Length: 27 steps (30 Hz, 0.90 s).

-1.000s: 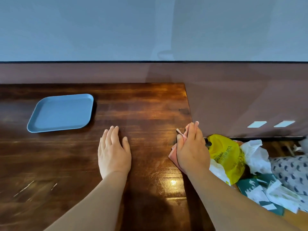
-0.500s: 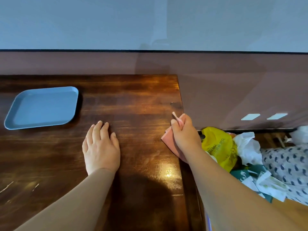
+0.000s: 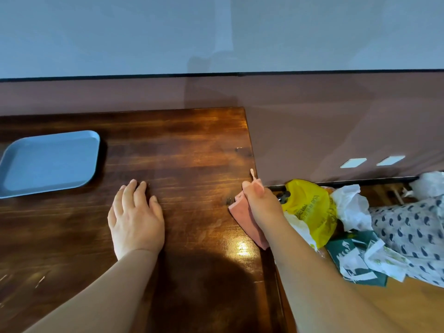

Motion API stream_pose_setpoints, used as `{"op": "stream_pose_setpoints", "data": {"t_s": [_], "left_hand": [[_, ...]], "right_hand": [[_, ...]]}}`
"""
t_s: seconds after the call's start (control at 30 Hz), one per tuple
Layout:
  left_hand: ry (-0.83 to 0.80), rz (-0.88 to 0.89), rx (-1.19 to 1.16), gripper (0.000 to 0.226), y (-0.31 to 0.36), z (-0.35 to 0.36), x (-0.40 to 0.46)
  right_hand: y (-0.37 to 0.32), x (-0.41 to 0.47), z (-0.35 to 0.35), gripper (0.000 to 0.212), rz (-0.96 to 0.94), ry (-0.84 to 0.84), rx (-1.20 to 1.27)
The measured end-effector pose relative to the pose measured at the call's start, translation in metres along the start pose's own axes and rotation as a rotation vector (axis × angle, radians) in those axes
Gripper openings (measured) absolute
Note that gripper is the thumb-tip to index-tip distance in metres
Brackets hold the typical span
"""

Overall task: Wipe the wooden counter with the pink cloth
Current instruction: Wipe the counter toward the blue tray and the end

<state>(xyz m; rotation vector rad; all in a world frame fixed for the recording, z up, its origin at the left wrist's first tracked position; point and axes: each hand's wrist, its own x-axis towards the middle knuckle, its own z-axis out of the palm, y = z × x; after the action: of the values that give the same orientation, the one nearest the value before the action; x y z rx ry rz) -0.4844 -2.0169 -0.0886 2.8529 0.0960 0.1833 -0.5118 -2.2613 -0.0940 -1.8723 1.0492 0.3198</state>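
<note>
The dark wooden counter [image 3: 187, 150] fills the left and middle of the view. My right hand [image 3: 262, 205] grips the pink cloth [image 3: 245, 219] at the counter's right edge, fingers curled over it, and a thin pink loop sticks up above the knuckles. Most of the cloth is hidden under the hand. My left hand [image 3: 135, 217] lies flat on the wood, fingers straight and together, left of the cloth.
A blue tray [image 3: 48, 162] sits on the counter at the far left. Past the right edge, lower down, lie a yellow plastic bag [image 3: 310, 207], white crumpled bags, green-and-white wrappers [image 3: 355, 263] and a patterned cloth [image 3: 413, 231]. A brown wall panel runs behind.
My right hand has slid the cloth along the counter's right edge and curled more tightly over it. My left hand has stayed flat on the wood. The view has shifted.
</note>
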Motion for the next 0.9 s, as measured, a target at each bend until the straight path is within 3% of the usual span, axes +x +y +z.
{"op": "stream_pose_setpoints", "data": {"t_s": [0.13, 0.3, 0.4, 0.47, 0.57, 0.7, 0.8, 0.9], "left_hand": [[0.024, -0.006, 0.004, 0.043, -0.001, 0.004, 0.001], [0.041, -0.004, 0.004, 0.043, -0.002, 0.006, 0.001], [0.045, -0.004, 0.001, 0.043, -0.001, 0.006, 0.001], [0.043, -0.009, -0.006, 0.044, -0.001, 0.006, 0.001], [0.043, -0.004, -0.015, 0.043, -0.001, 0.005, 0.0], [0.03, -0.017, -0.018, 0.044, 0.0, 0.003, 0.0], [0.036, -0.02, -0.039, 0.044, 0.0, 0.003, 0.0], [0.046, -0.014, -0.033, 0.043, -0.002, 0.005, -0.001]], "right_hand": [[-0.02, 0.018, 0.001, 0.051, 0.001, 0.069, -0.031], [-0.032, 0.019, 0.004, 0.042, -0.225, 0.185, -0.168], [-0.01, 0.002, 0.017, 0.043, -0.373, 0.371, -0.291], [-0.018, 0.007, 0.02, 0.045, -0.381, 0.42, -0.338], [-0.044, 0.027, 0.015, 0.055, -0.326, 0.37, -0.336], [-0.045, 0.007, 0.014, 0.078, -0.436, 0.318, -0.394], [-0.027, -0.009, 0.023, 0.077, -0.596, 0.354, -0.663], [-0.044, 0.011, 0.021, 0.075, -0.571, 0.305, -0.708]]}}
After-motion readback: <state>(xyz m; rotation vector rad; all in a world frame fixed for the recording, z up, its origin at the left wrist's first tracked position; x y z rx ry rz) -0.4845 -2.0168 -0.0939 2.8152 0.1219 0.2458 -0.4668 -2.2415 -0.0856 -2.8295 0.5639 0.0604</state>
